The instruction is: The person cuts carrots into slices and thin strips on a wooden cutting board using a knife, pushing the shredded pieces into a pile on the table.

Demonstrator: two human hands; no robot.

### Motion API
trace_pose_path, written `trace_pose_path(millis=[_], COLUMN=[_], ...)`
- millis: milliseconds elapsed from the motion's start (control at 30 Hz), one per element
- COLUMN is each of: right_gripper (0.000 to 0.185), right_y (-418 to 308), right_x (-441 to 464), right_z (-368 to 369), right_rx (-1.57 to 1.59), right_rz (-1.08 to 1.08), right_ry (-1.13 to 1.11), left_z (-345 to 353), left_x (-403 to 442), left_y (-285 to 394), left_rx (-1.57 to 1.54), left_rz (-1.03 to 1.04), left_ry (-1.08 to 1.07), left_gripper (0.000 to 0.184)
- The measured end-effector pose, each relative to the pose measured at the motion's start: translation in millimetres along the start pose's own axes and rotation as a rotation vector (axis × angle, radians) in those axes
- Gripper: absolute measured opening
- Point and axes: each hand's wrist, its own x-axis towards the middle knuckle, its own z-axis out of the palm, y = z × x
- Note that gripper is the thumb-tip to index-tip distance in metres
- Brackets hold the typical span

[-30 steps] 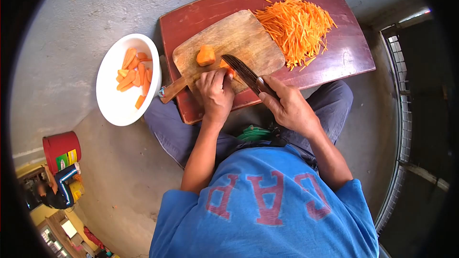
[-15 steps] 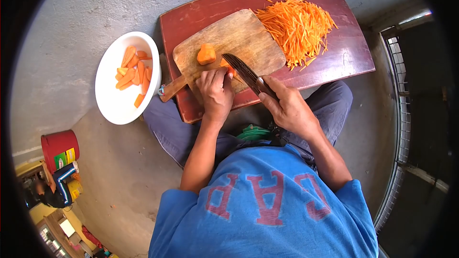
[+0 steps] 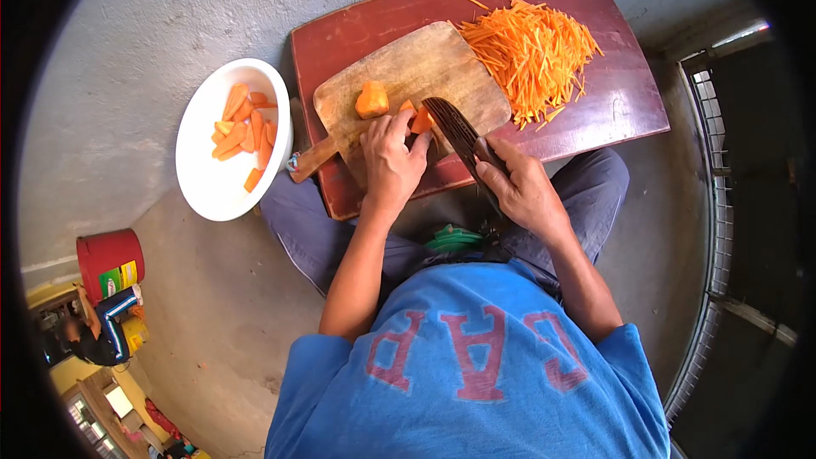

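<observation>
While 1 carrot piece (image 3: 422, 121) lies on the cutting board (image 3: 463, 76), the bent fingers of the left hand (image 3: 396, 160) touch it; whether they grip, I cannot tell. The right hand (image 3: 523, 190) is closed round the knife (image 3: 454, 127), slanted just beside. Farther out: carrot shreds (image 3: 537, 55) on the red table (image 3: 625, 110), cut carrots (image 3: 231, 138) in the white bowl (image 3: 201, 172).

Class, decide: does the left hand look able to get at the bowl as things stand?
Probably yes: between the left hand and the bowl only the board handle seems to intervene, and the knife is on the other side.
</observation>
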Motion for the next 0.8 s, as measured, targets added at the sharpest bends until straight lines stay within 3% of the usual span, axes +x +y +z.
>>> trace_pose_path(millis=[167,467,567,800], right_gripper=[0.028,0.024,0.039,0.04], right_y=[9,7,8,9], right_x=[3,17,25,28], right_z=[10,9,9,9], right_rx=[0.048,0.071,-0.039,0.094], right_rz=[-0.082,-0.095,-0.107,-0.094], right_ry=[0.179,-0.002,-0.062,-0.001], left_z=[-11,-12,-4,-8], left_x=[7,11,4,10], left_y=[-4,-11,-11,-3], left_rx=[-0.157,-0.198,-0.116,-0.054], left_rz=[-0.09,-0.051,0.009,0.106], left_ry=[-0.111,-0.15,-0.108,-0.069], left_gripper=[0.037,0.03,0.034,0.039])
